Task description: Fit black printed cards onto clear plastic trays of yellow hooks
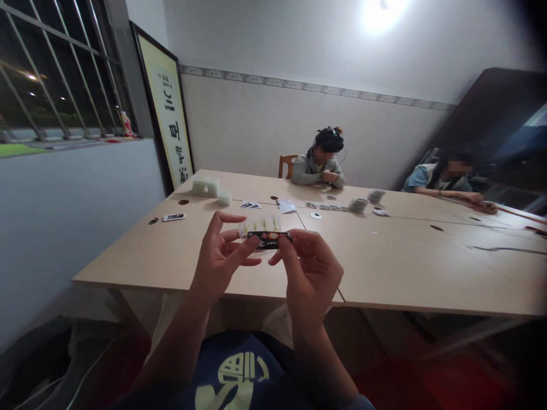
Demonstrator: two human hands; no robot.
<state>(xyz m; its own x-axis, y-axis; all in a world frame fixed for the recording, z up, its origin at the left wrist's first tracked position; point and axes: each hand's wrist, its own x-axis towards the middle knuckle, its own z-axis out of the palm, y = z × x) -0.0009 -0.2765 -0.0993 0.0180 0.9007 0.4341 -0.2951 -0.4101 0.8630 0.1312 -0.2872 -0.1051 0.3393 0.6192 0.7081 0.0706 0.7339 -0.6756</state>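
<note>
Between my two hands, above the table's near edge, is a small clear plastic box [257,223] with several gold-coloured hooks or clips inside. A black printed label [270,240] lies across its near side. My left hand [222,245] grips the box's left end, its thumb on the label and its index finger stretched along the far side. My right hand [310,259] pinches the right end, with its thumb pressed on the label's right part. The fingers beneath the box are partly hidden.
On the table [141,256] stand stacks of clear boxes [205,186] at the far left. Further stacks [358,205] stand right of the middle. Printed cards [250,205], a white paper [286,206] and a label strip [174,217] lie about. Two people [318,162] sit across.
</note>
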